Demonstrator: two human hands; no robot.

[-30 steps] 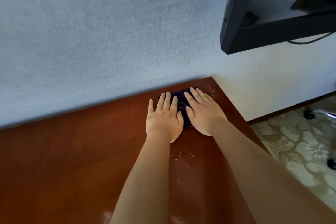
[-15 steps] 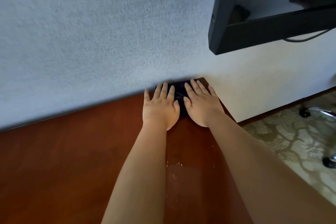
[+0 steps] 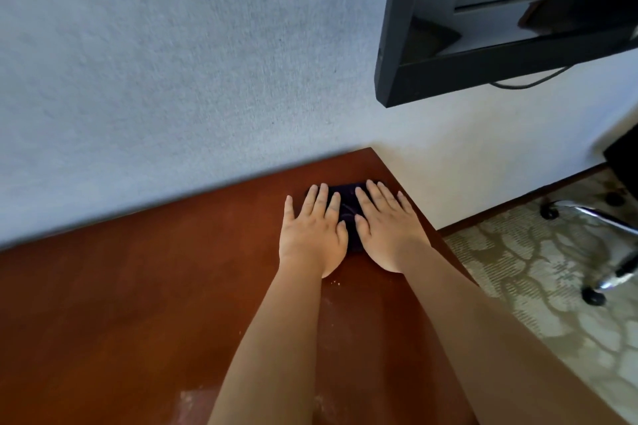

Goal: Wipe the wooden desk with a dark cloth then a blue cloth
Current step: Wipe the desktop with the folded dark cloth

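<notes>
I have my left hand [image 3: 312, 233] and right hand [image 3: 386, 228] flat, fingers straight, pressing the dark cloth [image 3: 347, 209] onto the wooden desk [image 3: 138, 286] near its two o'clock corner. Crumbs [image 3: 336, 283] sit at six o'clock of my palms; I could miss them, or push the cloth off the right edge.

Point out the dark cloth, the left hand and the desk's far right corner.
dark cloth [image 3: 347, 205]: head view, on the bare strip showing between the two hands.
left hand [image 3: 312, 235]: head view, on the back of the hand.
wooden desk [image 3: 366, 157]: head view, on bare wood at its far right corner.
</notes>
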